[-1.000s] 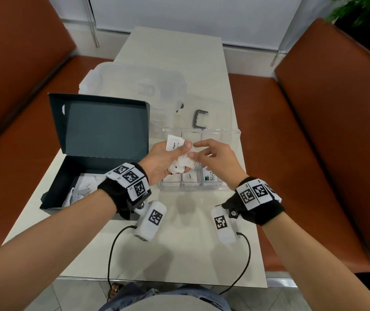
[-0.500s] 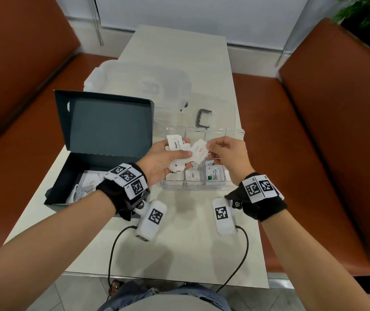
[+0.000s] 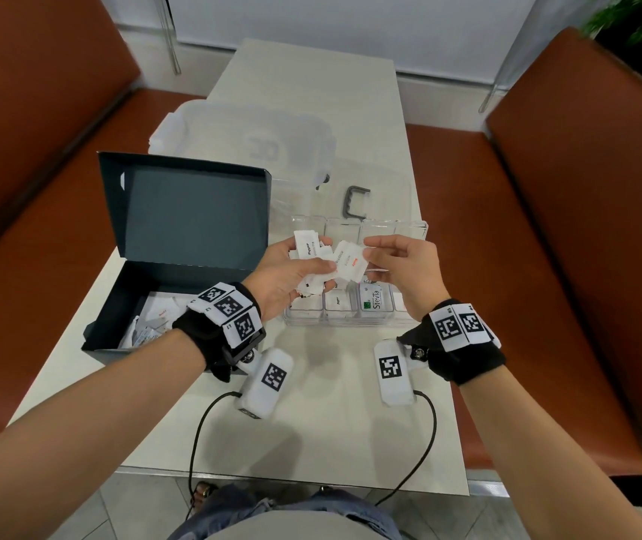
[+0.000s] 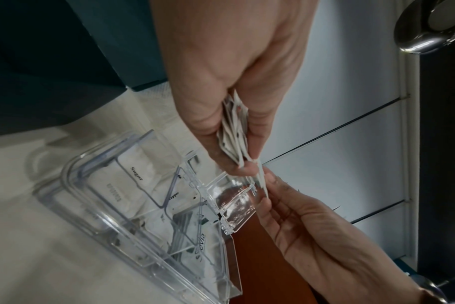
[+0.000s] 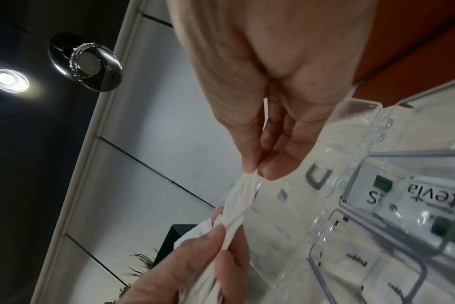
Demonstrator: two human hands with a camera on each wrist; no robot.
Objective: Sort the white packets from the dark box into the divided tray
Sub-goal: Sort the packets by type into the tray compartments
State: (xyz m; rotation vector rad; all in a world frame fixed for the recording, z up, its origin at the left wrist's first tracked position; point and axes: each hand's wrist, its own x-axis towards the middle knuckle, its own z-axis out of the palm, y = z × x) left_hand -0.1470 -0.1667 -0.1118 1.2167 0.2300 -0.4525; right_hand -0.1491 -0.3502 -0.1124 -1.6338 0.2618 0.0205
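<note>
A: What's in front of you, biggest first?

B: Your table (image 3: pixel 311 111) runs away from you between two brown benches (image 3: pixel 584 228). At about 10 o'clock from your hands sits the dark box (image 3: pixel 179 228), lid up, with loose white packets (image 3: pixel 155 317) lying in its base. At 12 o'clock, behind everything, there's a clear lid (image 3: pixel 241 146). The tray (image 3: pixel 350 323) is right under your hands; its near row holds a Stevia packet (image 3: pixel 374 302), and the left wrist view shows a Sugar packet (image 4: pixel 133 181) in a corner cell.

A: And your hands?

B: Your left hand (image 3: pixel 292 276) is curled around a fanned bunch of packets (image 3: pixel 307 247), thumb pressed on top. Your right hand (image 3: pixel 405 267) pinches one packet (image 3: pixel 348 261), red print on it, between thumb and fingertips (image 5: pixel 270 170); the other fingers are loosely bent. That packet hangs above the tray's middle, its left edge touching the bunch.
</note>
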